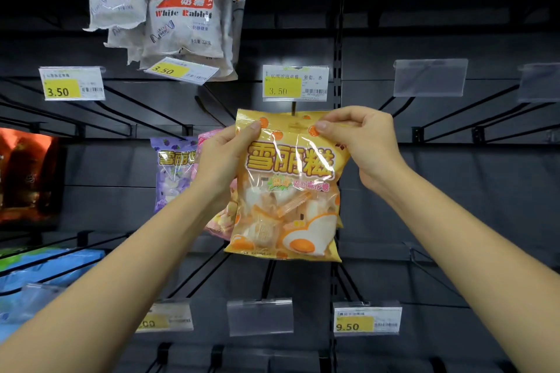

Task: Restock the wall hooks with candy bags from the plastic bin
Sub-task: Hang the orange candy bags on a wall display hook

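Both forearms are raised toward the dark rack. The orange candy bag (288, 188) is pinched at its top corners: the left hand (222, 157) at ten o'clock, the right hand (362, 142) at two o'clock. The hook (293, 108) above is mostly hidden by the bag's header, under a price tag (295, 83). A purple bag (172, 169) at nine o'clock is partly covered by the left hand.

Both bare arms reach up, left hand (224, 157) and right hand (360, 142) pinching shut.

Upright yellow candy bag (288, 188) (glossy) below hook (293, 108)
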{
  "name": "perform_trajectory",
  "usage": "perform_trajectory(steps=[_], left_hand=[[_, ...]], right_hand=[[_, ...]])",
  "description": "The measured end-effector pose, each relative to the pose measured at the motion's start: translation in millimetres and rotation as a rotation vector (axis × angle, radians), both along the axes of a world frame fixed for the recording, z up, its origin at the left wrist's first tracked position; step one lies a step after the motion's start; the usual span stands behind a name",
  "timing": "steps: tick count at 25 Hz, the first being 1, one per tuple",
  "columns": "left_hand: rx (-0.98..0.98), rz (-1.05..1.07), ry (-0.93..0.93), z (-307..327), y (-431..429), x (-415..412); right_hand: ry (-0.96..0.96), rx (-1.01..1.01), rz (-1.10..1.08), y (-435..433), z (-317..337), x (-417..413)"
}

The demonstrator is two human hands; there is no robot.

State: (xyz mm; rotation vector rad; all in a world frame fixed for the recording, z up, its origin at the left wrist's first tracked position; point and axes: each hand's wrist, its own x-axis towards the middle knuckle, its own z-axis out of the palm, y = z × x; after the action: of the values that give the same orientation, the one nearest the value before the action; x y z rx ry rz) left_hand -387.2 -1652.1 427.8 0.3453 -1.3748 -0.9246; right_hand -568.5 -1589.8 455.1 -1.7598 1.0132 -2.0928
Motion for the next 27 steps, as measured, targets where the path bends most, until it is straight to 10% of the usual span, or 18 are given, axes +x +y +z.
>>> perform_trajectory(steps=[21,27], left_hand=[[-0.049,0.145,0.075,24,-8,-9],[-0.079,0.288,0.022,9,-15,-12]], right_hand=[[-0.145,-0.020,0.126,-23,23,2],[-0.006,-0.127,-0.191,-33,0,-1]])
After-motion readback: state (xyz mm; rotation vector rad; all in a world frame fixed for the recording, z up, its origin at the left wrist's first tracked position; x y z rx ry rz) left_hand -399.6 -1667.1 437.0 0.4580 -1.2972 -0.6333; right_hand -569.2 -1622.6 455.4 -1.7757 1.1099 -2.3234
